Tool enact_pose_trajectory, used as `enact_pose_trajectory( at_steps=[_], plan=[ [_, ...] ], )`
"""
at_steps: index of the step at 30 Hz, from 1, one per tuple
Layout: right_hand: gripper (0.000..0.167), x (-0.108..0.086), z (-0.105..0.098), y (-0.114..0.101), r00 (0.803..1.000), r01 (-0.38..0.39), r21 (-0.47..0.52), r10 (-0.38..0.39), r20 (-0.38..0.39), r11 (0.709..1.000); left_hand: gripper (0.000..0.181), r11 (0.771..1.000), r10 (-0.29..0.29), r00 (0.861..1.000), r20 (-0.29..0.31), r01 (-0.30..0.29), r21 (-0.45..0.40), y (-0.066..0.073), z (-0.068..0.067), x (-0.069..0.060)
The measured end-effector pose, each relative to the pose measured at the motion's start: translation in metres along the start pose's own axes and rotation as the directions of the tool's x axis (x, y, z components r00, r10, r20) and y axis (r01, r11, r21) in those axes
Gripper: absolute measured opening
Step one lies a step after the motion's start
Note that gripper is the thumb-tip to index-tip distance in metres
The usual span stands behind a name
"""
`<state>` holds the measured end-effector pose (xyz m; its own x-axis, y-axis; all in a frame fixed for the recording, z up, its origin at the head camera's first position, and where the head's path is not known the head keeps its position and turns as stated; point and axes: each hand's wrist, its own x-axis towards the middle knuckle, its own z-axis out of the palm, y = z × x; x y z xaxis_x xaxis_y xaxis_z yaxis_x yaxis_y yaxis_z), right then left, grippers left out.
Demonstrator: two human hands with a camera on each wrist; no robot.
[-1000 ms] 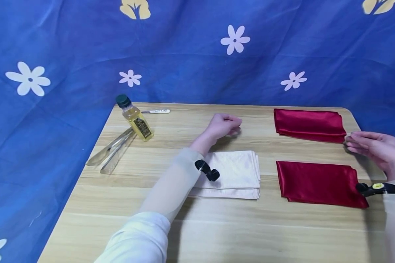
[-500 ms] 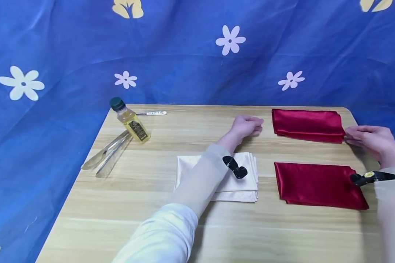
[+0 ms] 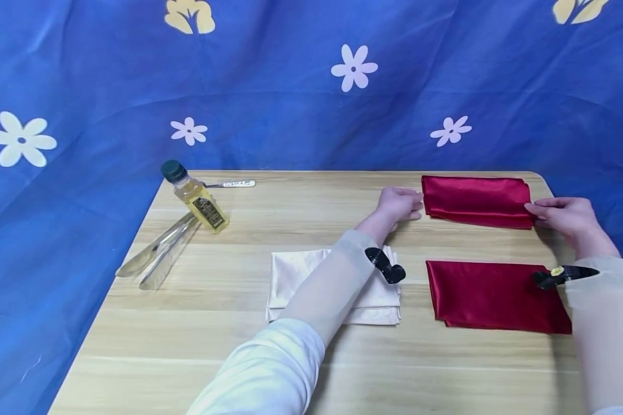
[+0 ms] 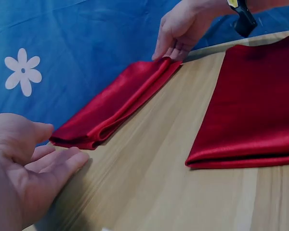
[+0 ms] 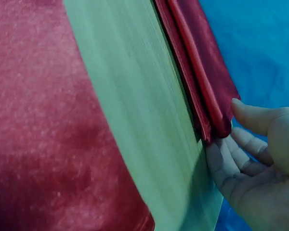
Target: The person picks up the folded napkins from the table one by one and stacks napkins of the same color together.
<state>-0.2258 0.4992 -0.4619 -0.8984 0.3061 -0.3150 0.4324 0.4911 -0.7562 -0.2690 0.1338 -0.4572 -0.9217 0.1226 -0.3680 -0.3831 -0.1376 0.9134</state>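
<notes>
A folded, shiny dark red cloth [image 3: 476, 200] lies at the back right of the table. My right hand [image 3: 568, 219] pinches its right end, the thumb at the top layer and the fingers by the lower edge, as the right wrist view shows. My left hand [image 4: 36, 168] is at the cloth's left end, thumb and fingers apart; whether a fingertip touches the fabric I cannot tell. Nearer the front lies a second folded red cloth [image 3: 490, 297], under my right wrist. A folded white cloth [image 3: 298, 276] lies partly hidden beneath my left forearm.
At the left, a bottle of yellow liquid [image 3: 202, 202] with a dark green cap stands by metal tongs [image 3: 156, 248]. Behind it lies a thin tool with a white handle [image 3: 239, 184]. A blue flowered curtain [image 3: 270, 86] hangs along the table's back edge.
My left hand has moved right, from the table's middle to the back red cloth's left end. My right hand has come slightly left onto that cloth's right end. The head view has shifted slightly.
</notes>
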Motion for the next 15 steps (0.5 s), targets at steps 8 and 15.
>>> enact_pose_trajectory(
  at_steps=[8,15],
  plan=[
    [0.077,0.003,0.009,-0.004,1.0,-0.023,-0.139,0.02,-0.022,0.99,0.017,0.985,-0.087,0.995,0.05,0.094,-0.143,0.002,0.01,0.006],
    [0.065,0.002,0.013,-0.008,1.0,0.013,-0.185,-0.013,0.005,0.983,0.015,0.993,-0.121,0.991,0.055,0.12,0.021,0.007,0.017,0.007]
  ],
)
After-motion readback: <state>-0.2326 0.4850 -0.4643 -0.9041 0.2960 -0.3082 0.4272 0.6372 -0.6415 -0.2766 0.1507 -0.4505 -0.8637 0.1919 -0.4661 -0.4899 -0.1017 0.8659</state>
